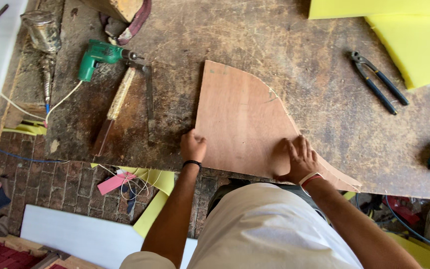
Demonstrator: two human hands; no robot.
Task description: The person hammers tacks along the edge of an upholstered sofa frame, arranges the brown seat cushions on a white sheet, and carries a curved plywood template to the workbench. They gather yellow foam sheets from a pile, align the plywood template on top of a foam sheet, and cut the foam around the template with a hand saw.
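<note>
Head view: curved plywood panel [242,122] (long axis toward near-right tip) under flat right hand [299,159], curled left hand [193,147] at its edge.

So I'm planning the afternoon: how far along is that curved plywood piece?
The plywood panel already has its curved edge cut. Both hands are on it: left hand at its near-left corner, right hand flat near the curve. Yellow foam, pincers and green drill lie untouched, so any work with them looks left.
</note>
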